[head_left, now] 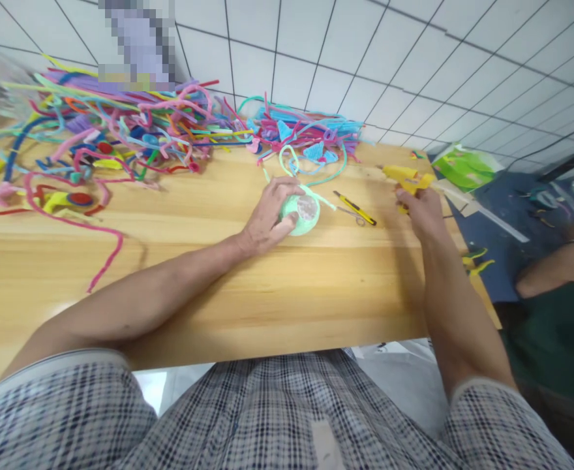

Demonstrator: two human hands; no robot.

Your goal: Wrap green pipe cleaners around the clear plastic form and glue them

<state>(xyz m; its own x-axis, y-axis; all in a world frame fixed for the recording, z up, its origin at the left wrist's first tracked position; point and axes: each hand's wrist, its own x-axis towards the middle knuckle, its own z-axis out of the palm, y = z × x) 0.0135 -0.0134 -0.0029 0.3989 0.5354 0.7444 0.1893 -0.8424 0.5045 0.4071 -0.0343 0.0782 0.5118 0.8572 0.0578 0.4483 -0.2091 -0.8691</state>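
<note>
In the middle of the table, my left hand [272,215] is closed around a round, light green piece [304,228] that looks wrapped in fuzzy pipe cleaner, with a pale, greyish centre. Loose green pipe cleaner ends [289,158] curl out behind it. To the right, my right hand [422,207] grips a yellow hot glue gun [408,177] above the table, its nozzle pointing left. Between the two hands lie a yellow and black utility knife [355,209] and a small thin metal tool with a loop [359,221], partly blurred.
A tangled heap of coloured pipe cleaners [135,130] covers the back left, and blue and pink ones [311,130] lie at the back middle. A green package [466,166] sits by the table's right end. Another person's arm [556,264] shows at far right. A tiled wall [365,59] stands behind.
</note>
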